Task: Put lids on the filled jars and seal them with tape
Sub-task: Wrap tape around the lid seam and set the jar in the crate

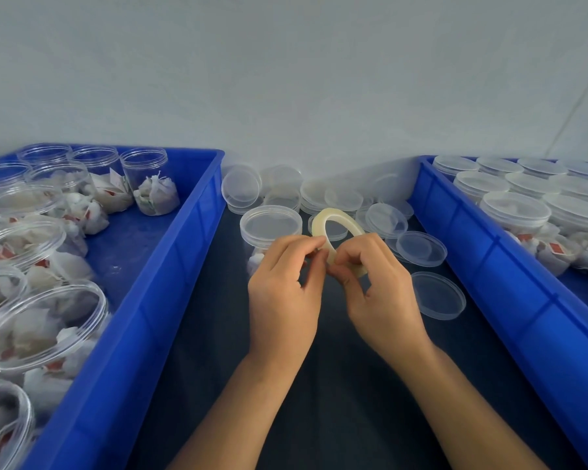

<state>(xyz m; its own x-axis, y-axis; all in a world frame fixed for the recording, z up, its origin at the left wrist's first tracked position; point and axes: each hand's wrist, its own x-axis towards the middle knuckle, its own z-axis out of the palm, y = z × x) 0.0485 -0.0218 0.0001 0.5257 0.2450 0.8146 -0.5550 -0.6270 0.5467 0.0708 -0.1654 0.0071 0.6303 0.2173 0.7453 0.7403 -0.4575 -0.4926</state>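
Head view, looking down on a dark table [319, 385] between two blue crates. Both hands together at centre, pinching a roll of tape [333, 228]: left hand [282, 283] with thumb and fingertips closed on the near rim of the roll, right hand [377, 283] curled round the same rim from the 3 o'clock side, nails apparently picking for the loose end. Roll held on edge, tilted, its open ring facing roughly toward the camera, long axis of the oval running from 10 o'clock to 4 o'clock; far arc raised above the knuckles. Lidded jar [270, 228] standing just behind the left hand at 11 o'clock, touching or nearly touching it, lower half hidden. Loose lids [421, 249] scattered from 12 to 3 o'clock. Left crate [170, 266] at 9 o'clock with open filled jars; right crate [489, 266] at 3 o'clock with lidded jars.

Step in hand, as judged: freeing the tape end. Best done by steadying the roll with one hand, lifting the end with a nail, peeling slowly and straight to avoid splitting, then carrying the strip to the seam between lid and jar.
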